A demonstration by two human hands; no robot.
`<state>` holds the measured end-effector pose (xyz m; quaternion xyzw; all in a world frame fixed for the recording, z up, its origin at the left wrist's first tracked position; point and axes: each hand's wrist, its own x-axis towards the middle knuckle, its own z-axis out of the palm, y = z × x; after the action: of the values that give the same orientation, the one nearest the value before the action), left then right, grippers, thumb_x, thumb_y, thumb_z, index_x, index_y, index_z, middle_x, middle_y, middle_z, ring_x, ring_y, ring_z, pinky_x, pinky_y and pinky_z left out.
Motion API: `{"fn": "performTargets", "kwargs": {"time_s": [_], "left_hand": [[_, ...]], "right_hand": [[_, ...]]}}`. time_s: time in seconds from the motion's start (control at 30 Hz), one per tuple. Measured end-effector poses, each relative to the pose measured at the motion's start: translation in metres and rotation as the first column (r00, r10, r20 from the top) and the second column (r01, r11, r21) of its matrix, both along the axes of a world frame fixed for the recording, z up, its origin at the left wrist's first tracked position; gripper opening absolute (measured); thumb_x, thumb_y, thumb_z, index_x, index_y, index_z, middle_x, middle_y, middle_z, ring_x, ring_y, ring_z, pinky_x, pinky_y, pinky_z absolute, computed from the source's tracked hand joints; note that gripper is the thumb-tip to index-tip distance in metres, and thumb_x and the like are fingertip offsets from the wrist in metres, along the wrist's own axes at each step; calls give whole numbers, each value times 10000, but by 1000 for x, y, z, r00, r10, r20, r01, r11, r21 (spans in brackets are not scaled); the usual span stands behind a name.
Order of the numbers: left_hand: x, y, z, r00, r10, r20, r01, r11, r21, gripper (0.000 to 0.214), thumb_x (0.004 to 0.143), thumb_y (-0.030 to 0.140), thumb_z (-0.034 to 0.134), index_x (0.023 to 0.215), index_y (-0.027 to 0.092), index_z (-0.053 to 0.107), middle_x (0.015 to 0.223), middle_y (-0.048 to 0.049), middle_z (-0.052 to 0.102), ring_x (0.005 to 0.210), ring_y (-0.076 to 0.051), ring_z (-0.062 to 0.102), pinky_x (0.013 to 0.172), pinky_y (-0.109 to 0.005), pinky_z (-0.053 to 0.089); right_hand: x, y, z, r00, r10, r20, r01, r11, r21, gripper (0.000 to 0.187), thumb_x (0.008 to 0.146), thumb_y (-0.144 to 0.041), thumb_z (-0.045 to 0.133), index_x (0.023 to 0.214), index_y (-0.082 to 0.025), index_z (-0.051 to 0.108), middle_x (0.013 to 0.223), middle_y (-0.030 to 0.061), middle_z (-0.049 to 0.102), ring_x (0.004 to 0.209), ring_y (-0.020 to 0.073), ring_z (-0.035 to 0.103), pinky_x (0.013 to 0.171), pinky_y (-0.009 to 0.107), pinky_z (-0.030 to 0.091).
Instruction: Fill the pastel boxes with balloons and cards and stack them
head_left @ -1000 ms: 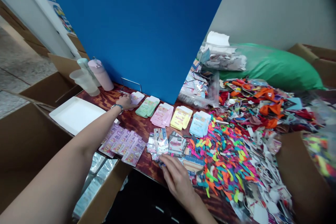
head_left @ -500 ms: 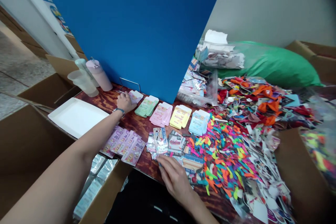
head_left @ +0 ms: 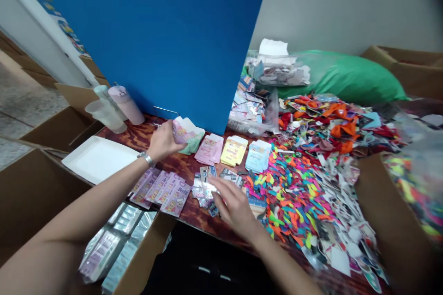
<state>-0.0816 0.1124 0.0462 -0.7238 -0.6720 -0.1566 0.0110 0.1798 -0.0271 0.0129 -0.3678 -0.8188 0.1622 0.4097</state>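
My left hand [head_left: 163,142], with a banded wrist, is closed on a flat purple printed carton [head_left: 180,130] at the back of the table. That carton tilts up against a green carton stack [head_left: 194,142]. Pink cartons [head_left: 209,148], yellow cartons [head_left: 234,150] and blue cartons [head_left: 258,156] continue the row to the right. My right hand [head_left: 235,207] is open, palm down, its fingers stretched over a small pile of shiny silvery cards [head_left: 200,190]. Its fingertips are at the top card; whether they touch it I cannot tell. Several purple packs [head_left: 176,196] lie overlapping at the front edge.
A white tray [head_left: 100,159] is at the left, with a cup [head_left: 105,116] and bottles [head_left: 126,103] behind it. Colourful balloons [head_left: 294,193] cover the right side. A blue panel [head_left: 155,41] stands behind. Open boxes with wrapped packs [head_left: 104,253] sit below left.
My left hand has moved the purple carton slightly right, lifting it against the green stack. My right hand has moved up, further over the silvery cards.
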Motion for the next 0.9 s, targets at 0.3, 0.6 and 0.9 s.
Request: {"fn": "performTargets", "kwargs": {"time_s": [0.3, 0.6, 0.9], "left_hand": [[114, -94, -23, 865, -423, 269, 355, 896, 265, 868, 749, 450, 680, 1430, 85, 284, 1306, -207, 529, 1193, -335, 547, 980, -431, 474], [130, -106, -29, 897, -441, -32, 427, 845, 322, 823, 768, 390, 654, 1421, 31, 304, 1228, -226, 566, 1158, -362, 525, 1113, -580, 267], [133, -110, -26, 893, -450, -12, 430, 846, 315, 823, 782, 344, 637, 1452, 43, 266, 1276, -244, 559, 1197, -366, 524, 1125, -601, 219]], "right_hand": [[18, 15, 26, 936, -348, -54, 350, 935, 55, 381, 939, -254, 552, 1317, -209, 576, 1392, 142, 526, 1271, 271, 534, 1054, 423, 484], [40, 7, 24, 911, -400, -98, 388, 914, -122, 318, 951, -158, 463, 1197, -245, 643, 1095, 38, 725, 998, 180, 693, 884, 295, 558], [39, 2, 16, 909, -406, -98, 402, 914, -60, 268, 938, -143, 477, 1131, -236, 639, 1154, 83, 654, 1122, 202, 621, 983, 338, 504]]}}
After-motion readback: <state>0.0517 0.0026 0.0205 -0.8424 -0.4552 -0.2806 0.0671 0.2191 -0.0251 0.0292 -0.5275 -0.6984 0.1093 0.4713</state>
